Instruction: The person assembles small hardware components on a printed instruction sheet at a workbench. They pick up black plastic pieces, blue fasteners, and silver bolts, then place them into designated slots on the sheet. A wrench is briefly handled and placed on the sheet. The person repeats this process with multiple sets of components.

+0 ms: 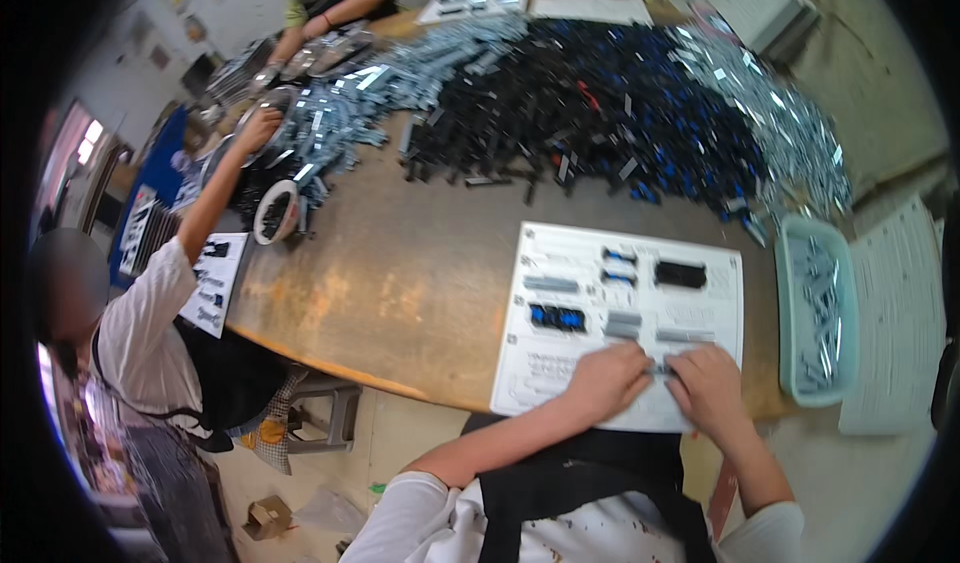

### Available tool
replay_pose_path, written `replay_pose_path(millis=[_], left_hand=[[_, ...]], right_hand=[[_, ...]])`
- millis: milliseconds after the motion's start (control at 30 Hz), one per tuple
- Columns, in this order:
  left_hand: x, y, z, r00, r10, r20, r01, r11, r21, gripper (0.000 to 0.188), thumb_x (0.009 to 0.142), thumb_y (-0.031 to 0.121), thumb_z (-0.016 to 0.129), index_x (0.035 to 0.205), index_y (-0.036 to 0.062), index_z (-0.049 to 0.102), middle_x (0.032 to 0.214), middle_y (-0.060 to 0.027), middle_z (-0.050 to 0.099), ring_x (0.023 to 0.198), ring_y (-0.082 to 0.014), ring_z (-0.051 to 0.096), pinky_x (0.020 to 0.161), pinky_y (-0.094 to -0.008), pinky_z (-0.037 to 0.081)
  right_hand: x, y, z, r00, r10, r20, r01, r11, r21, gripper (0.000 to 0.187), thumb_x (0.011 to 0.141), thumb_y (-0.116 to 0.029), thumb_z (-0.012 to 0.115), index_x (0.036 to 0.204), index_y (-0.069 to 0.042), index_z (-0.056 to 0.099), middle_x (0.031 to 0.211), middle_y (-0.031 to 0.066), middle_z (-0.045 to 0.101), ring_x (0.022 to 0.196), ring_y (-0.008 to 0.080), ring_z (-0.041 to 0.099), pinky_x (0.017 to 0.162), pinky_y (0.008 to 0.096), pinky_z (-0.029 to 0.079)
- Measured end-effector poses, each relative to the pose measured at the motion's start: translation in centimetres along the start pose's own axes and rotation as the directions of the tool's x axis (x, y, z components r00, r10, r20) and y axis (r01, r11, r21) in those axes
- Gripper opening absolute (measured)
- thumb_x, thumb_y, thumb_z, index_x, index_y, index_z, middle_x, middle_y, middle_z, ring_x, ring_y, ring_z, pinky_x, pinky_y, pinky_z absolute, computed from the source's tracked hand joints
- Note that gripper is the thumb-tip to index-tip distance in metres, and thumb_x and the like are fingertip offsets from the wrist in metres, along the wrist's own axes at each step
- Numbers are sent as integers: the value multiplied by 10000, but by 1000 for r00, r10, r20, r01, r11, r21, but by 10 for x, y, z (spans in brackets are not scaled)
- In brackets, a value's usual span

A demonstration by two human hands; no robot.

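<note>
My left hand (608,379) and my right hand (706,383) meet over the lower part of a white instruction sheet (508,363). Between their fingertips they pinch a small grey metal piece (660,369), mostly covered by fingers. On the sheet lie groups of parts: a grey metal strip bundle (550,284), black-and-blue pieces (557,318), a black block of pieces (680,275), two short black-and-blue pieces (619,255) and grey strips (623,324). Another thin grey strip (686,335) lies just beyond my fingers.
A large heap of black and blue parts (580,103) covers the far table, flanked by silver strips (790,123). At right stands a pale green bin (788,313) holding metal strips. A co-worker (150,313) reaches toward a white bowl (276,213) at left; others work across the table.
</note>
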State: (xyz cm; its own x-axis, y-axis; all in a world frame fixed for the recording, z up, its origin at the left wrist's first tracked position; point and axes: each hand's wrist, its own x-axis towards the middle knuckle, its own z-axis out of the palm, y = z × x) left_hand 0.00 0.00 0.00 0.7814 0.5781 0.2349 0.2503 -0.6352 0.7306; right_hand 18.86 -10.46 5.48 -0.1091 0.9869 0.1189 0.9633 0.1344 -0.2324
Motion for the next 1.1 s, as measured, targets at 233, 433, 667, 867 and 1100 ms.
replay_pose_path(millis=[233, 433, 667, 867, 1100], left_hand=[[11, -42, -105, 947, -193, -256, 147, 971, -188, 187, 897, 207, 682, 991, 52, 732, 909, -110, 692, 773, -273, 676, 688, -350, 532], [14, -149, -198, 732, -392, -558, 345, 919, -193, 250, 928, 234, 681, 977, -7, 723, 877, -92, 712, 821, -158, 647, 744, -310, 516], [52, -308, -308, 438, -602, -668, 432, 792, -431, 344, 910, 266, 666, 1108, -12, 708, 853, -127, 725, 762, -194, 688, 691, -331, 542], [120, -395, -366, 314, -878, -360, 5, 381, -924, 308, 964, 230, 600, 1157, -4, 546, 1072, -134, 597, 901, -263, 605, 782, -370, 546], [147, -437, -391, 167, -955, -246, -84, 235, -968, 173, 925, 193, 680, 1013, 58, 617, 904, -96, 634, 800, -257, 648, 664, -320, 603]], right_hand=[[-2, 10, -24, 837, 472, -276, -359, 855, 375, 194, 767, 24, 650, 961, 17, 668, 850, 151, 633, 784, 329, 626, 719, 368, 505], [-28, 42, 5, 666, 604, -438, -423, 789, 445, 91, 889, 5, 592, 910, 73, 649, 797, 134, 614, 704, 207, 581, 646, 314, 460], [-74, 72, 46, 532, 712, -459, -492, 701, 517, 216, 1002, -138, 563, 917, 52, 622, 809, 30, 598, 718, 97, 511, 648, 258, 446], [-95, 88, 63, 437, 798, -416, -522, 601, 605, 266, 1019, -165, 539, 850, 34, 592, 669, -5, 489, 617, 65, 395, 541, 255, 326], [-63, 48, 26, 424, 853, -305, -718, 522, 461, 255, 967, -200, 606, 958, 38, 698, 875, 161, 711, 795, 238, 635, 775, 374, 515]])
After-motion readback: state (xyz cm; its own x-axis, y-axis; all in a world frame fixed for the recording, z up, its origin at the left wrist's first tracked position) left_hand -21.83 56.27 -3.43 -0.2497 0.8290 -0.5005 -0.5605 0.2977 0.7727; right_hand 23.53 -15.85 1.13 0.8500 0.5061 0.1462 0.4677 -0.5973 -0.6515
